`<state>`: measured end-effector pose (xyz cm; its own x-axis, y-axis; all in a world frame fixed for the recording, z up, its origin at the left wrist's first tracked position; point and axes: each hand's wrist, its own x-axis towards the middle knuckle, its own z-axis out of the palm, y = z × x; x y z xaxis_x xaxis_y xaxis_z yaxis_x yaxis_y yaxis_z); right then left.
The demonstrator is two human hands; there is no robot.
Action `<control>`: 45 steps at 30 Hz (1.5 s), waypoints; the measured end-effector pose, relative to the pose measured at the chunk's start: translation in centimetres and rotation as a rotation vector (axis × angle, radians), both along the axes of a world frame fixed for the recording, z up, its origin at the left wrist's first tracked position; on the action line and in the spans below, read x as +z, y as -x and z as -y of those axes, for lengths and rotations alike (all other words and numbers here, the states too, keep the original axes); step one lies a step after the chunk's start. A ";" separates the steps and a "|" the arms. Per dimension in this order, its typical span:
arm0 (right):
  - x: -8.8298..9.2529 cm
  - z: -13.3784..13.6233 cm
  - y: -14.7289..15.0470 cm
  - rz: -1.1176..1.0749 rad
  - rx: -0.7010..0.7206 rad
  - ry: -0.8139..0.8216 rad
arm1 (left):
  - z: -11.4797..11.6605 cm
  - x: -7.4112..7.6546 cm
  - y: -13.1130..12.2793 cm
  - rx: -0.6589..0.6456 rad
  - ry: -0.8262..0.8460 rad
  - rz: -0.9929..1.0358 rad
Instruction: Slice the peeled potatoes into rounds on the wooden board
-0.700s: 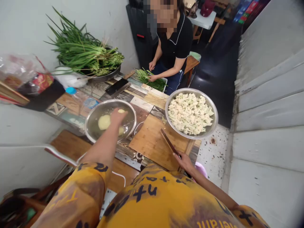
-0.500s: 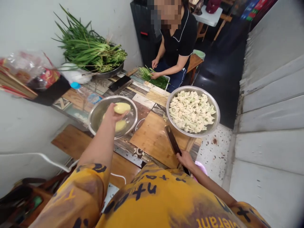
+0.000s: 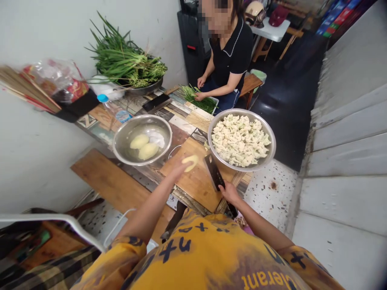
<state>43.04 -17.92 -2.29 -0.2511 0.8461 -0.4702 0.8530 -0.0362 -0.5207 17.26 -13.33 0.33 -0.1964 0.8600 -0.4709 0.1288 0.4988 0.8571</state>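
My left hand (image 3: 180,166) is closed on a peeled yellow potato (image 3: 190,162) over the wooden cutting board (image 3: 196,183). My right hand (image 3: 229,192) grips the handle of a dark cleaver (image 3: 214,172), whose blade rests on the board just right of the potato. Left of the board stands a steel bowl of water (image 3: 121,141) with two more peeled potatoes (image 3: 144,146) in it.
A steel bowl of cauliflower florets (image 3: 240,139) stands at the board's right. Farther back lie a second cleaver (image 3: 156,102), a plastic bottle (image 3: 116,111) and a basin of green chives (image 3: 130,66). A person in a black shirt (image 3: 231,56) sorts greens (image 3: 198,100) across the table.
My left hand lifted a potato out of the water bowl and carried it right to the cutting board. The cleaver in my right hand shifted slightly toward the board's middle.
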 end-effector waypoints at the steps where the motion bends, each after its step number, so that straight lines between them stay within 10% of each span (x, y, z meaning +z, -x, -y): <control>1: 0.1 -0.1 -0.2 -0.007 0.006 -0.005 | 0.7 -0.8 -1.1 -0.047 -0.027 -0.086; 11: 3.0 0.7 -1.5 -0.017 0.004 -0.042 | 4.1 -4.5 -2.2 -0.559 -0.435 -0.624; 18: 8.1 -1.3 1.5 -0.334 -0.083 -0.052 | 4.2 3.2 -1.0 -0.168 -0.347 -0.445; 23: 13.0 -5.2 11.6 -0.729 -0.166 0.053 | 5.4 8.9 0.1 -0.287 -0.189 0.272; 27: 15.3 -6.0 20.8 -0.821 0.000 0.001 | 7.4 9.2 1.9 0.098 -0.272 0.232; 32: 16.2 -7.9 28.0 -0.823 0.450 0.111 | 8.4 7.8 11.3 0.457 -0.246 -0.130; 36: 13.5 -17.1 30.7 -0.567 0.362 -0.161 | 5.8 6.5 24.0 0.617 -0.012 -0.416; 40: 8.9 -29.9 32.9 -0.082 0.334 -0.400 | 1.4 3.9 34.5 0.536 0.306 -0.705; 45: 4.2 -40.8 35.9 0.229 0.421 -0.454 | -3.3 -0.4 40.9 0.325 0.304 -0.907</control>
